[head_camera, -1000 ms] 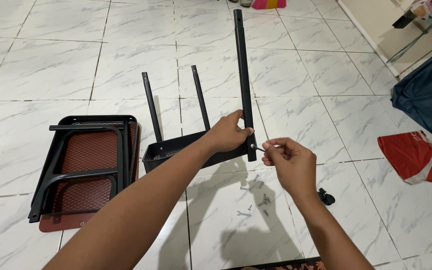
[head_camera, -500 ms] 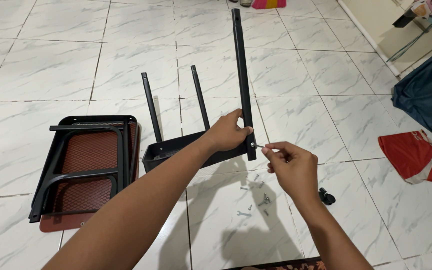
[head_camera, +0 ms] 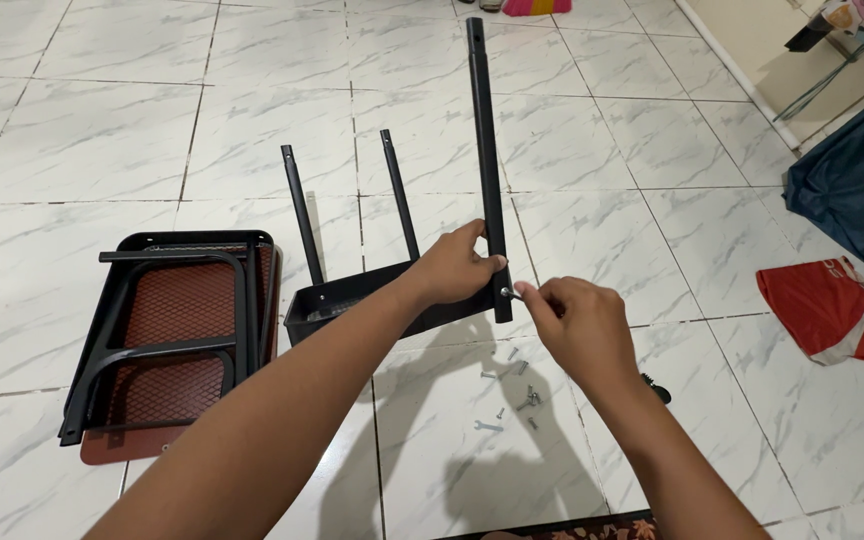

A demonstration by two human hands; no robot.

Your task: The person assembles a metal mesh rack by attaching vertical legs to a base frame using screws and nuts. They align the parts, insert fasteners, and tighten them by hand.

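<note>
Our left grip [head_camera: 457, 270] is wrapped around the upright black leg [head_camera: 485, 160], while our right grip [head_camera: 572, 325] pinches a screw [head_camera: 508, 293] against it; the frame [head_camera: 372, 300] rests on the floor, loose screws [head_camera: 517, 400] just below.

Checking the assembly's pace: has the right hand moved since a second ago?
Yes. The right hand has edged left, closing on the tall black post, screw at its side.

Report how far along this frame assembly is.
Done: two short black posts stand in the black tray frame.
In hand: the left hand steadies the long black post against the frame, while the right hand pinches a small screw at its base.
Left: loose screws lie on the tile floor, and the mesh shelf parts lie unattached.
</note>
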